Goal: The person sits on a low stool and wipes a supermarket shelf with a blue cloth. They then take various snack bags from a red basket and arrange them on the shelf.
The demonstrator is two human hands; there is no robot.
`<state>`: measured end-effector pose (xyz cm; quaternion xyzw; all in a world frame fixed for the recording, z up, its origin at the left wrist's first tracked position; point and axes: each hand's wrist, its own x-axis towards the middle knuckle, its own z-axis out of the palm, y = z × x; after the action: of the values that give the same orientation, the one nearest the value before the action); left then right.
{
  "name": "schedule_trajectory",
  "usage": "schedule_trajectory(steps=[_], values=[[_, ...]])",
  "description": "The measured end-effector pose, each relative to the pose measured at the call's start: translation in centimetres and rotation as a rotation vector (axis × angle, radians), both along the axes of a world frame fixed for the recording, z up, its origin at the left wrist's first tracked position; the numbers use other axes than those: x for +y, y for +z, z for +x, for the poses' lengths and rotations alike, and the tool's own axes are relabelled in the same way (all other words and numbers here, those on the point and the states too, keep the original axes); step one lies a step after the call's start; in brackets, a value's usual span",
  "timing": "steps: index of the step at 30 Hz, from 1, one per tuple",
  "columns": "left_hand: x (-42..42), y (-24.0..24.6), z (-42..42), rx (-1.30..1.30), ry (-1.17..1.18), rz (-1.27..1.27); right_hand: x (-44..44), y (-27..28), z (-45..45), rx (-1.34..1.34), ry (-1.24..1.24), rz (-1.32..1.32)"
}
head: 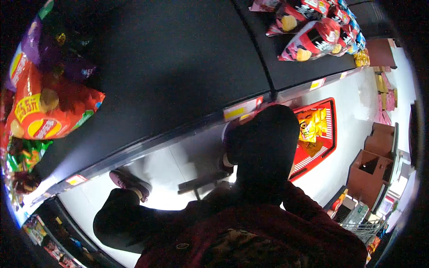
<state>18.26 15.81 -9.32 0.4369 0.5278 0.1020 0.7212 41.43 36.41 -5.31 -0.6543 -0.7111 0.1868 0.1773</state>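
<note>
Neither of my hands is in view; my right sleeve (303, 204) runs down behind my dark-clad raised knee (264, 144). Before me stretches a black shop shelf (181, 67) with price tags (239, 109) along its front edge. A red Lay's chip bag (47, 117) leans among other snack bags at its left end. Several red-and-pink chip bags (311, 43) lie at the far right. On the floor beside my knee stands a red plastic basket (331, 124) with yellow snack bags (311, 125) inside; my knee hides part of it.
Brown cartons or crates (367, 171) stand to the right, close to a wire basket or cart (363, 229). Pink and yellow packs (385, 97) lie farther off. Another stocked shelf (67, 238) is at the lower left. My shoe (130, 184) rests on the pale floor (167, 167).
</note>
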Motion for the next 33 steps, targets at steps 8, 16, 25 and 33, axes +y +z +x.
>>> schedule_trajectory(steps=[8,16,25,33], values=[[0.9,0.0,2.9,0.106,0.091,0.066,0.2,-0.7,1.7,-0.011,0.111,0.002],[1.6,0.4,1.4,0.170,0.130,0.108,1.5,-0.7,2.2,-0.007,0.162,0.006],[1.8,0.7,1.0,0.144,0.117,0.110,6.5,-0.4,5.5,0.058,0.119,-0.106],[3.6,0.2,1.9,0.119,0.131,0.073,6.1,-0.2,4.8,0.191,0.063,-0.077]])
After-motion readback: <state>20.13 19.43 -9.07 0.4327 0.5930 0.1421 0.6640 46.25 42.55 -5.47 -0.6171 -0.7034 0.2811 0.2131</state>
